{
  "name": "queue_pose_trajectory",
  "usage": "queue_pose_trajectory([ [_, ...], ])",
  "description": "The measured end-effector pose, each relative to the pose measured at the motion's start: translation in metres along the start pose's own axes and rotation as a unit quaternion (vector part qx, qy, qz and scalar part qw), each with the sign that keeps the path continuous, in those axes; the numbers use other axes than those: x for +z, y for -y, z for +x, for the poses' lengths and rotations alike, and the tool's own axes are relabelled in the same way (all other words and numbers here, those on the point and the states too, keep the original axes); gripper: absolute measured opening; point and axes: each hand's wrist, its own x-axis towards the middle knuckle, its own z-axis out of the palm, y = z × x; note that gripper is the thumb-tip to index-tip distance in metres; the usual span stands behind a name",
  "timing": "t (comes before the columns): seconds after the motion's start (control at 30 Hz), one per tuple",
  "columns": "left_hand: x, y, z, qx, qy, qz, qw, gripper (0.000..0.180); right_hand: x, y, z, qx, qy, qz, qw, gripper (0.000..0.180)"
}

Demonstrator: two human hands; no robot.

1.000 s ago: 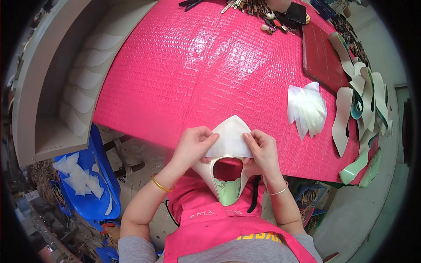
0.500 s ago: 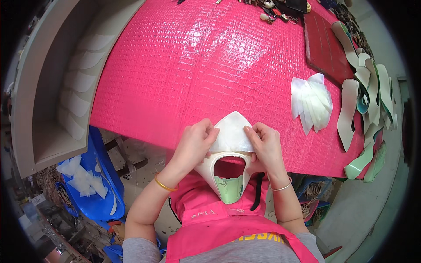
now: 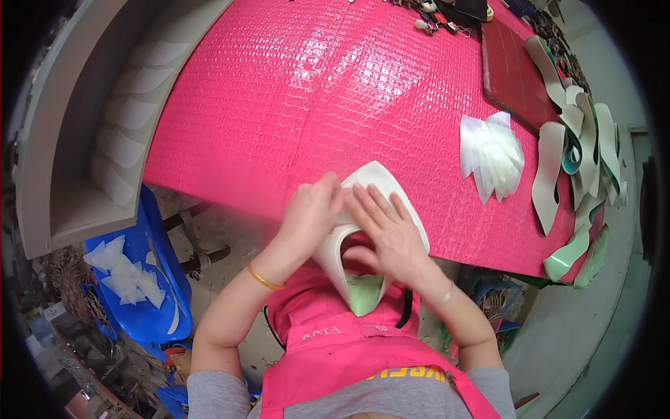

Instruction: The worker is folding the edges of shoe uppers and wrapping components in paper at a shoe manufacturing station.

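white shoe upper (image 3: pixel 377 174) looks unfinished imo: left hand (image 3: pixel 307 218) curled at its edge (grip unclear), right hand (image 3: pixel 403 244) splayed flat on top, translucent pieces (image 3: pixel 493 157) seemingly unused.

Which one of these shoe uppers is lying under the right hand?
The white shoe upper at the pink table's near edge; the other uppers lie heaped at the right, untouched.

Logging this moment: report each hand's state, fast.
Left hand: curled at the white, pointed, green-lined shoe upper; grip cannot be told.
Right hand: open, spread across the upper.
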Motion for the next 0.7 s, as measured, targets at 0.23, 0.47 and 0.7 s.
queue_pose_trajectory([
  [0.23, -0.017, -0.007, -0.024, 0.051, -0.039, 0.211, 0.975, 0.015, 0.014, -0.008, -0.003, 0.014, 0.072, -0.044, 0.996, 0.073],
  [0.47, -0.014, 0.003, -0.060, 0.255, 0.011, 0.270, 0.928, 0.040, 0.013, -0.015, -0.022, 0.056, 0.050, -0.056, 0.996, 0.068],
  [0.7, 0.018, -0.015, -0.015, 0.308, 0.011, 0.306, 0.901, 0.037, -0.007, -0.025, -0.063, 0.147, 0.044, -0.089, 0.984, 0.062],
])
